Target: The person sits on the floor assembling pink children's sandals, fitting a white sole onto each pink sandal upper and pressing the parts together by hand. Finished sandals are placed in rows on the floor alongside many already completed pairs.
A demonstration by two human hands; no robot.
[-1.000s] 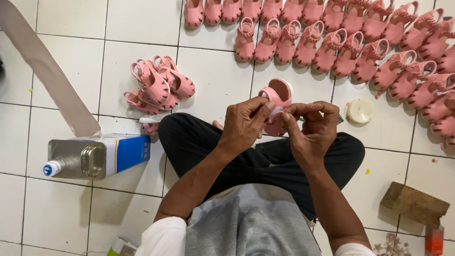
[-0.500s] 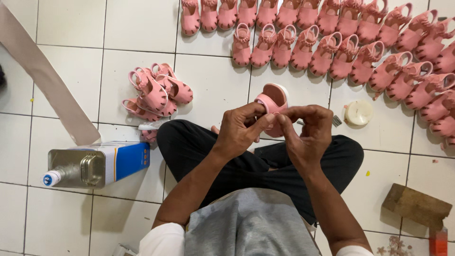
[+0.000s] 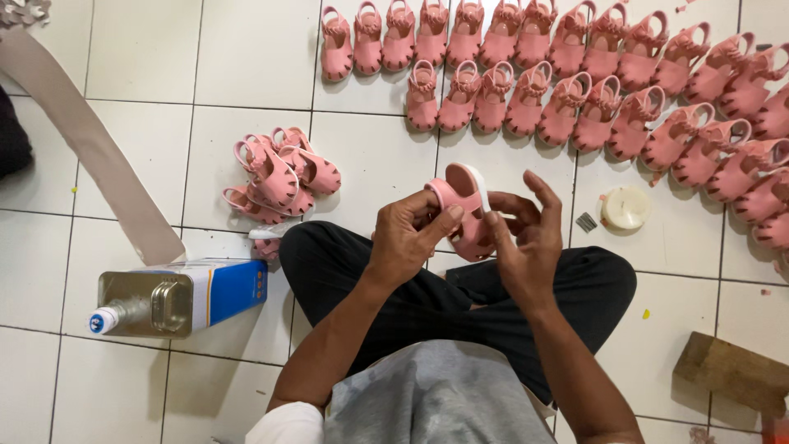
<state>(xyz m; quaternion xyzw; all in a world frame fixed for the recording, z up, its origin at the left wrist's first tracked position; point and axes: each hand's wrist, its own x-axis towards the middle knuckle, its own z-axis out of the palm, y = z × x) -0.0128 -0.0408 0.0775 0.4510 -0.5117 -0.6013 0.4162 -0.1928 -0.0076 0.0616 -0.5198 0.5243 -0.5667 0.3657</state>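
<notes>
A small pink sandal (image 3: 465, 205) with a white sole edge is held up over my crossed legs. My left hand (image 3: 408, 237) grips it from the left, thumb across its upper. My right hand (image 3: 523, 238) touches its right side with the fingers spread and lifted. A loose pile of several pink sandals (image 3: 279, 174) lies on the tiles to my left. Two rows of many more pink sandals (image 3: 575, 74) line the floor ahead and to the right.
A metal can with a blue label (image 3: 177, 298) lies on its side at my left, nozzle toward the left. A grey strip (image 3: 90, 148) runs diagonally past it. A round pale container (image 3: 625, 207) and a wooden block (image 3: 731, 372) sit at my right.
The sandal has been turned and lowered slightly between my hands. My right fingers have opened out from a closed pinch on it.
</notes>
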